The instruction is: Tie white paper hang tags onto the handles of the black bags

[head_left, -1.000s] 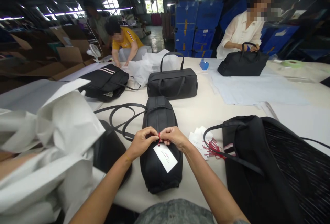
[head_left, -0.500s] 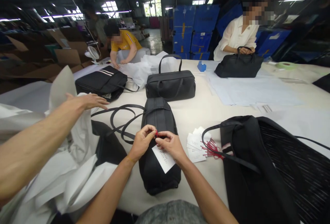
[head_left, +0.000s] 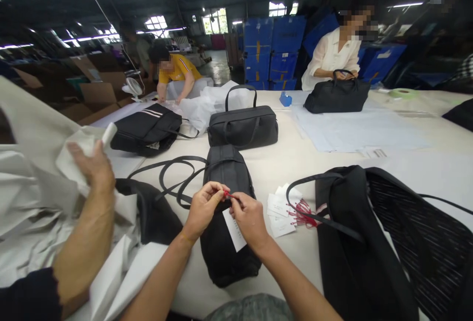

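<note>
A black handbag (head_left: 229, 257) lies lengthwise in front of me, its long straps (head_left: 173, 159) looped off to the left. Above its middle, my left hand (head_left: 204, 207) pinches a red cord (head_left: 226, 194) between thumb and fingers. My right hand (head_left: 250, 218) is closed on the same cord just to the right. A white hang tag (head_left: 234, 231) dangles under my right hand against the bag. Right of the bag lie several white tags (head_left: 280, 212) with red cords (head_left: 303, 213), partly under the strap of an open black bag (head_left: 347, 257) with a striped lining.
Another person's hand (head_left: 90, 163) grips white wrapping material (head_left: 22, 183) at left. Further back stand a black handbag (head_left: 244, 126) and a bag with pale stripes (head_left: 146, 128). Two co-workers work across the table, near a blue tape dispenser (head_left: 285, 98) and white sheets (head_left: 354, 131).
My right hand has turned and drawn slightly right, stretching the red cord between my hands. The tag hangs steeper. The neighbouring person's arm has pulled back left and now holds the white material.
</note>
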`<state>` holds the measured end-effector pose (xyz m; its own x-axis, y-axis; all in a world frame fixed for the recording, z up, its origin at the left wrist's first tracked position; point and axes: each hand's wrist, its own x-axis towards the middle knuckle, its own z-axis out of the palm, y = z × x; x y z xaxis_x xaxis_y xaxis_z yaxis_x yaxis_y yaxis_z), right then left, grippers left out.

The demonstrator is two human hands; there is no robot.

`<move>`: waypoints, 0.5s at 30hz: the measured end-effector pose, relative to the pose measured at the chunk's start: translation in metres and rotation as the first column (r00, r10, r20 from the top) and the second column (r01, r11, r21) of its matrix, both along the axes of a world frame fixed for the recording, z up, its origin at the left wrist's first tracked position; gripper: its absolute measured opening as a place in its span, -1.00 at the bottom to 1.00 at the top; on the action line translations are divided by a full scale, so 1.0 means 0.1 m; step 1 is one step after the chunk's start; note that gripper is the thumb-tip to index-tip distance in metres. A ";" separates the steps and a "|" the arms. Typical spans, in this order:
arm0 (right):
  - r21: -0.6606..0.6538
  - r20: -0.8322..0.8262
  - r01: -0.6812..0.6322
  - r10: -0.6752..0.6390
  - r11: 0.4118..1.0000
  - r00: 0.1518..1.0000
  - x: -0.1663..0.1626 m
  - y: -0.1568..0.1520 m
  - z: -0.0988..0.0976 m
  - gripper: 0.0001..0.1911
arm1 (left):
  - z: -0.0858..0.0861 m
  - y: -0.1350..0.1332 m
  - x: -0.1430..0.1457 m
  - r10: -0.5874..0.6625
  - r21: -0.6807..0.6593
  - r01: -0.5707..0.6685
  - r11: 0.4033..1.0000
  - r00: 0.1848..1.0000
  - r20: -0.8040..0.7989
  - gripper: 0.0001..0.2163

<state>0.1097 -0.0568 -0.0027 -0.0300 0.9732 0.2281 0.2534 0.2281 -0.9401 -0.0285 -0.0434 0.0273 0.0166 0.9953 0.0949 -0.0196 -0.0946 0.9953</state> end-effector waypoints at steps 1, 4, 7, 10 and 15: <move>0.035 0.041 0.012 -0.013 0.999 0.999 0.01 0.00 0.00 -0.79 | -0.01 0.00 0.00 0.006 -0.015 -0.006 1.000 1.000 0.026 -0.81; 0.016 -0.034 0.021 -0.021 1.000 0.999 0.01 0.02 -0.02 -0.82 | -0.05 0.00 -0.01 0.050 -0.074 -0.038 0.997 0.984 0.170 -0.78; -0.211 -0.357 -0.107 0.026 0.972 0.934 0.01 0.06 -0.01 -0.84 | -0.06 0.01 -0.01 0.060 -0.116 -0.030 0.993 0.960 0.272 -0.76; -0.292 -0.558 -0.268 0.064 0.918 0.827 0.05 0.11 0.04 -0.77 | -0.04 0.00 -0.01 0.017 -0.079 -0.002 0.997 0.983 0.184 -0.80; -0.204 -0.402 -0.297 0.197 0.933 0.894 0.15 0.17 0.14 -0.80 | 0.01 -0.04 0.03 0.008 -0.016 -0.007 1.000 0.999 0.036 -0.83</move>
<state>0.1244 -0.0402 0.0117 -0.2394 0.9708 0.0172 -0.1560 -0.0210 -0.9875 -0.0252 -0.0476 0.0286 0.0062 0.9968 0.0798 -0.0549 -0.0793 0.9953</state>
